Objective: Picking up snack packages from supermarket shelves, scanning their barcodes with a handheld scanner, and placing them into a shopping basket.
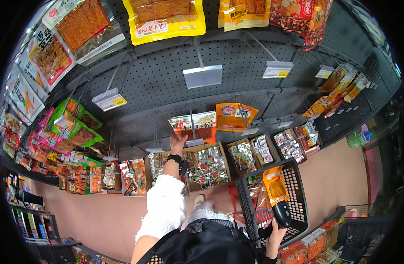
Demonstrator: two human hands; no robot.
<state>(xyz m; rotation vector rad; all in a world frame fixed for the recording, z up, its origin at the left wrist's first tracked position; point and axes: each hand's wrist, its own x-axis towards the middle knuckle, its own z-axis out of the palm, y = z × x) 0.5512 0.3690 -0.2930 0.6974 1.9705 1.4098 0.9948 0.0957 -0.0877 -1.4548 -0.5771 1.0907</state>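
Observation:
My left hand (178, 144) reaches forward to a white and orange snack packet (197, 123) hanging on a metal hook. The fingers touch its lower left edge; whether they grip it I cannot tell. To its right hangs an orange snack packet (235, 116). My right hand (275, 236) is at the near side of a black plastic shopping basket (297, 184), with its fingers around a black rounded device (281, 214). Inside the basket, an orange food packet (275, 188) leans above several other packets.
A grey perforated display wall (155, 72) carries hooks with price tags (109, 99) and packets. Open cardboard boxes (210, 165) of small packets line its foot. Green and pink packets (69, 128) hang at left. More shelving with orange boxes (315, 241) stands at lower right.

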